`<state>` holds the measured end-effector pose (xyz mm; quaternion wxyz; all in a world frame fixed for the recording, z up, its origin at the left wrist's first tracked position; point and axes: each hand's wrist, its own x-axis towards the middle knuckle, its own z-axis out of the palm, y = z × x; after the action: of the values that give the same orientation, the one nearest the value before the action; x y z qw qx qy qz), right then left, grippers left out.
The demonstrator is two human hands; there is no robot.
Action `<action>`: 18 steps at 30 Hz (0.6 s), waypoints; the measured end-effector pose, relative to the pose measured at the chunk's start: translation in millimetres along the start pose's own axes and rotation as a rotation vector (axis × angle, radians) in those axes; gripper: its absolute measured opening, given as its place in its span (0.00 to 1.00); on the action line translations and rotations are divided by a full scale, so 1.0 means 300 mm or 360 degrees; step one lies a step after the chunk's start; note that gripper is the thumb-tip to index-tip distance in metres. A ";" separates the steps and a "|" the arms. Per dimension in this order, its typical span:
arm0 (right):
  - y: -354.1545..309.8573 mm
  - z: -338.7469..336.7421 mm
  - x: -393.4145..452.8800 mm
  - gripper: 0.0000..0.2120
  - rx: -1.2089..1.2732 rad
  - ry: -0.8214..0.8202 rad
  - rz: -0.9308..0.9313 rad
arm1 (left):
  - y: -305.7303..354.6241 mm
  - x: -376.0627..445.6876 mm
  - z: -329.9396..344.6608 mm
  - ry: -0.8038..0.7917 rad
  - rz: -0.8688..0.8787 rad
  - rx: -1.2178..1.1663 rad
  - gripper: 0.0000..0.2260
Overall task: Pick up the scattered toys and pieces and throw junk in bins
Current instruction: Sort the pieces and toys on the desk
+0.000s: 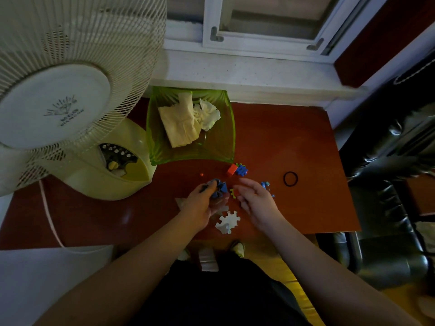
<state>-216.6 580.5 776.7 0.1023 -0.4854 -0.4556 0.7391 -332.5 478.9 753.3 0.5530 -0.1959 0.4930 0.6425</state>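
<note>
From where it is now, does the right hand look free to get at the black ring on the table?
Probably yes. The right hand holds nothing, and the black ring lies alone on the bare table just beyond it, with only small blue pieces near the path.

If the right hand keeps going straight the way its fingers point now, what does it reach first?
Probably the small yellow-green piece just off the fingertips of the right hand, then the blue pieces held in the left hand. Depth is unclear, so the hand may pass above the piece.
</note>
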 end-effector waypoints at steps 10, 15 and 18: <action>0.074 -0.286 0.001 0.06 -0.0959 0.0355 -0.0170 | -0.022 -0.013 0.012 0.0135 0.0115 0.0168 0.08; 0.113 -0.340 0.032 0.09 -0.1349 0.0119 -0.0293 | -0.046 -0.029 0.026 0.0134 0.0127 0.0186 0.10; 0.132 -0.355 0.059 0.12 -0.1521 0.0035 -0.0375 | -0.048 -0.042 0.024 0.0102 0.0163 0.0184 0.09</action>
<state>-127.9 629.8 723.0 -0.0441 -0.4311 -0.7944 0.4257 -313.6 477.2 760.6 0.5136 -0.1586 0.5563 0.6338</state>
